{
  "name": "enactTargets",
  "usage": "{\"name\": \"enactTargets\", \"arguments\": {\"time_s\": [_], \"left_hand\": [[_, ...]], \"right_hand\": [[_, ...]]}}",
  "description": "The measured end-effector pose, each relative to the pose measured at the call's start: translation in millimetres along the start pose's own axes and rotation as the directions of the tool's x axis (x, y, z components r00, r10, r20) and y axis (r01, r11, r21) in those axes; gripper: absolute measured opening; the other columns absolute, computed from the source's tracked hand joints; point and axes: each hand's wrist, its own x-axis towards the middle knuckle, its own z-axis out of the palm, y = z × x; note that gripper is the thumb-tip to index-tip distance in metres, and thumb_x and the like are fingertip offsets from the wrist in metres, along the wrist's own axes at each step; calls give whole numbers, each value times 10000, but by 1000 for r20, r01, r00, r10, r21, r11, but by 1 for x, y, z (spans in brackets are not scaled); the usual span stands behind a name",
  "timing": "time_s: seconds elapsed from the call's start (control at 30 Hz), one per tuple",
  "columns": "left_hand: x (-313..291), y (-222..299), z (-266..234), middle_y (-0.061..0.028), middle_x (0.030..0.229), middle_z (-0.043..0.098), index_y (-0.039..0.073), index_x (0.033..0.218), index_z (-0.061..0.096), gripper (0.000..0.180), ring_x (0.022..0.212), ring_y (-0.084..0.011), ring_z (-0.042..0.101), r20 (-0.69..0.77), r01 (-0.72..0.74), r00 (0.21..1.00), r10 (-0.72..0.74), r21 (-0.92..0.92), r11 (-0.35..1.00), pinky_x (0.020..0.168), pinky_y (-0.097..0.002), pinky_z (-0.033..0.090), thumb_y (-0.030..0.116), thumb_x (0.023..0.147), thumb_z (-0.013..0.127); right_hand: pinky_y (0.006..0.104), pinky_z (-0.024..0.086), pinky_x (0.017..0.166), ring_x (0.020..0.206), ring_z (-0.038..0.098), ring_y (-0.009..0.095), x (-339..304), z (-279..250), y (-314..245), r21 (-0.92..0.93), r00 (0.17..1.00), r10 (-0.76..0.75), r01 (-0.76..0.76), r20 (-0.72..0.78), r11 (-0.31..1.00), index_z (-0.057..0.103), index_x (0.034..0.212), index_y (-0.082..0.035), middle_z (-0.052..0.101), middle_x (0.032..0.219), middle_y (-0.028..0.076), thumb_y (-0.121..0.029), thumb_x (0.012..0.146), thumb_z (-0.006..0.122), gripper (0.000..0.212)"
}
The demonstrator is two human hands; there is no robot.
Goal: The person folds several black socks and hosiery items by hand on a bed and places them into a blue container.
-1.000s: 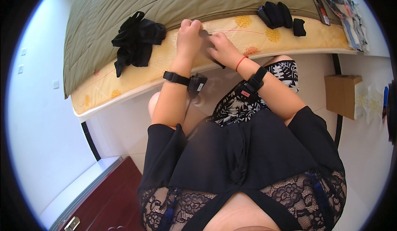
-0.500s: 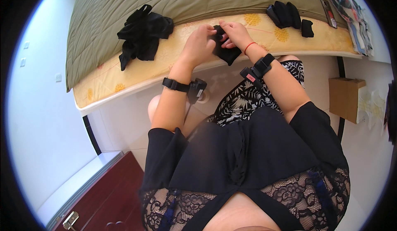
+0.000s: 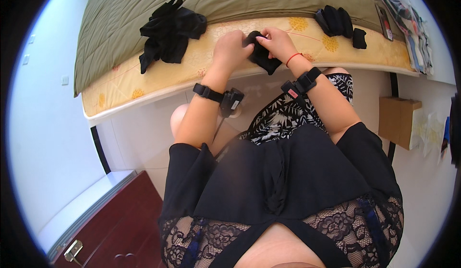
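Both my hands are together over the front edge of the bed, holding a black sock that hangs partly folded between them. My left hand pinches its left upper side, fingers mostly turned away from view. My right hand grips its upper right part, thumb pressed on the cloth. To the left lies a loose heap of black cloth, probably more socks. At the right rest several rolled dark bundles and a single small black roll.
The yellow flowered mattress is partly covered by an olive quilt. A dark flat case and folded clothes lie at the far right. Below stands a cardboard box; a dark red door or cabinet panel is lower left.
My fingers have shifted on the sock; its upper end is now gathered between both hands, and my right fingers have closed in. The view has tilted slightly.
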Motion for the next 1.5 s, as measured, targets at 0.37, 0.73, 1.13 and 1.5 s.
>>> {"name": "enactTargets", "arguments": {"time_s": [0.37,0.73,1.13,1.5], "left_hand": [[-1,-6,-4,-112,875,610,54,939,602,223,860,-361,581,-237,-460,865,442,-25,887,788,-432,480,34,730,675],[-16,4,3,-148,908,630,47,907,582,186,893,-349,590,-135,-206,974,182,-198,958,799,-421,470,50,747,677],[-21,0,-2,-102,1010,614,79,931,610,312,996,-333,560,-169,-483,871,462,-112,869,901,-421,444,122,671,777],[-28,-6,-4,-145,1053,600,63,1003,582,375,1029,-367,544,-96,-361,931,352,-99,927,910,-439,449,117,677,758]], "right_hand": [[429,547,691,746,653,344,2,-2,14,-471,907,-420,377,15,797,612,1168,-92,676,939,181,-78,818,602,350],[270,512,688,770,629,116,-1,-20,26,-39,952,-284,289,112,956,646,1145,5,683,841,54,-145,915,627,275],[384,473,842,930,565,321,-3,-11,36,-465,742,-662,626,106,627,609,1054,-70,584,1018,129,-127,725,780,375],[406,473,872,949,583,339,-13,5,20,-326,643,-766,729,24,602,606,1115,-39,635,994,136,-58,735,727,399]]}}
